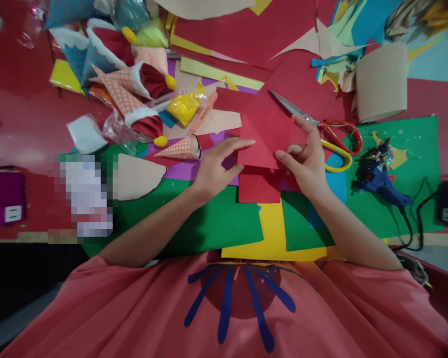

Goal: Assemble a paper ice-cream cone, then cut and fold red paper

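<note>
A piece of red paper (263,136) is between my two hands above the table. My left hand (218,166) has its forefinger on top of the paper's left side and its thumb by the lower left corner. My right hand (308,159) grips the right side, thumb on top and some fingers curled. Under the paper lies another red piece (259,186). Scissors with red and yellow handles (341,139) lie just beyond my right hand. A small checked paper cone (181,148) is beside my left hand.
A blue glue gun (384,181) with its cord lies on green sheet (421,149) at right. A beige paper tube (383,82) stands behind it. Several finished cones, such as a checked one (127,99), lie at left, near a beige paper piece (138,176).
</note>
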Action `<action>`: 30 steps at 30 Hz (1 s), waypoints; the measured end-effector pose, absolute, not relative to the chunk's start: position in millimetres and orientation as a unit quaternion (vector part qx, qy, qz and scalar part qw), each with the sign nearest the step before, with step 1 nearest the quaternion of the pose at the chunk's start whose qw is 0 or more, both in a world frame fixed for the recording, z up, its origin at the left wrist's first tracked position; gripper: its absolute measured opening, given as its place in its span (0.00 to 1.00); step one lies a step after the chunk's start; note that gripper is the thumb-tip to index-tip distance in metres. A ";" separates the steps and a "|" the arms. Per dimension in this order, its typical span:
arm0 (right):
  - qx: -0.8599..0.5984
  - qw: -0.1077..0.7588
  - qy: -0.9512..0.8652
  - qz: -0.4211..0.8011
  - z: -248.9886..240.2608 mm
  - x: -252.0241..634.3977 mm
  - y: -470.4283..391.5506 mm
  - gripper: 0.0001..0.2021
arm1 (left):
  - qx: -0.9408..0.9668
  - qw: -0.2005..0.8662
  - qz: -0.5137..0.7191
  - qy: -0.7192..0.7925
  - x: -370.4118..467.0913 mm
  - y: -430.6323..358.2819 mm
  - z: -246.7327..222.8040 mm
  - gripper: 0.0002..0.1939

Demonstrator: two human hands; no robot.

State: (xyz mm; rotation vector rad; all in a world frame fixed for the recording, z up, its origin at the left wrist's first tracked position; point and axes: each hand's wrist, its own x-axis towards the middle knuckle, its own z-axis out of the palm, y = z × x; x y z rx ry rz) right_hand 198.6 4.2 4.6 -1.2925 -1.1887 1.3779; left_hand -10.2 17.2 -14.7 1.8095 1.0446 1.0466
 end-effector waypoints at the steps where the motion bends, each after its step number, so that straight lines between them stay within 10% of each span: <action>1: -0.516 0.437 -0.488 0.552 2.6 198.7 4.2 0.32 | 0.718 0.378 0.428 0.398 -10.9 18.6 -16.2 0.15; 15: -0.414 0.469 -0.674 0.393 -6.8 210.9 7.8 0.13 | 0.612 0.504 0.520 0.316 -10.3 27.3 -19.7 0.09; 30: -0.456 0.452 -0.689 0.335 -5.2 208.7 11.9 0.07 | 0.730 0.345 0.428 0.406 -15.6 21.3 -16.4 0.07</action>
